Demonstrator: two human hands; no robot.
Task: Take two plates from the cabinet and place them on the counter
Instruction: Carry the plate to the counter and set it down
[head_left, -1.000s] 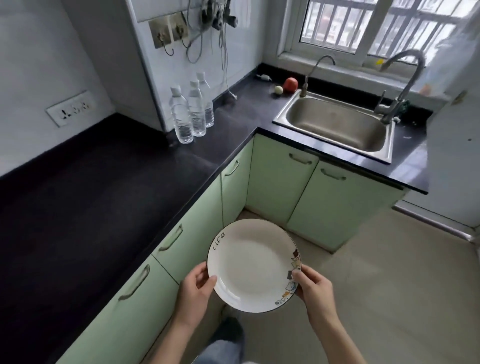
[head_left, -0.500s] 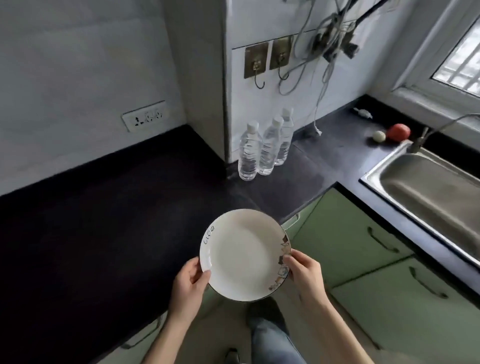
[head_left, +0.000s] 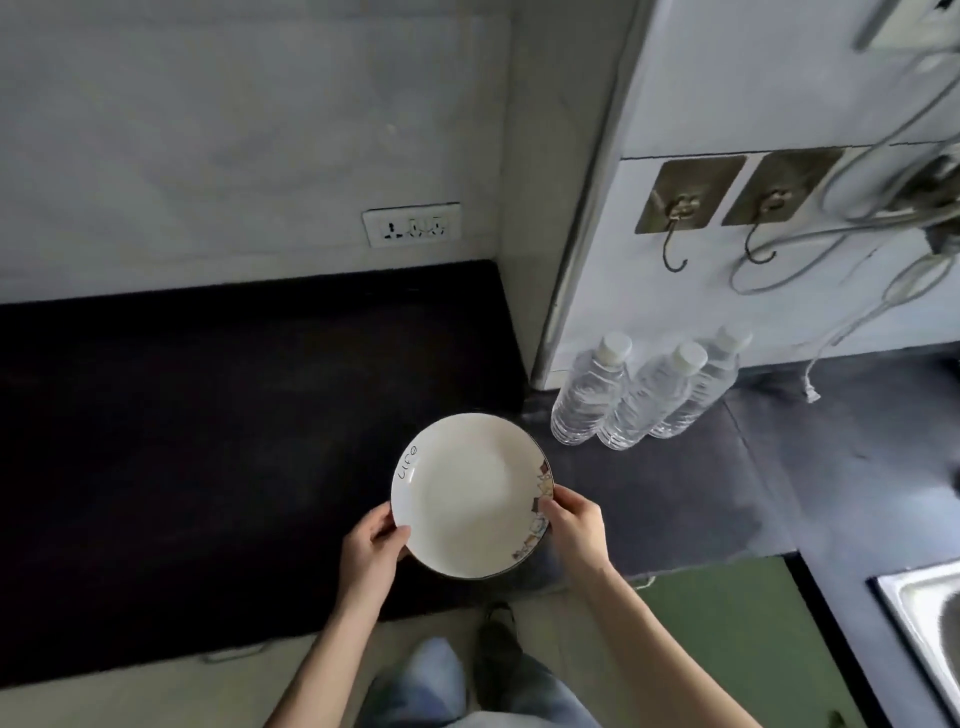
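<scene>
I hold a white plate (head_left: 470, 496) with a dark rim, the word "Life" on its left edge and small pictures on its right edge. My left hand (head_left: 370, 552) grips its left rim and my right hand (head_left: 574, 525) grips its right rim. The plate is level over the front part of the black counter (head_left: 208, 441), near the inner corner. Whether it touches the counter I cannot tell. No second plate and no cabinet interior are in view.
Three water bottles (head_left: 644, 395) stand just right of the plate against the white wall column. A wall socket (head_left: 412, 224) is behind the counter. Hooks (head_left: 675, 244) and hanging cables (head_left: 857, 223) are upper right. A steel sink (head_left: 930, 618) lies at the far right edge, green cabinet fronts (head_left: 727, 623) below.
My view has swung left, from the sink side to the counter corner. Both hands have carried the plate from above the floor forward to over the counter.
</scene>
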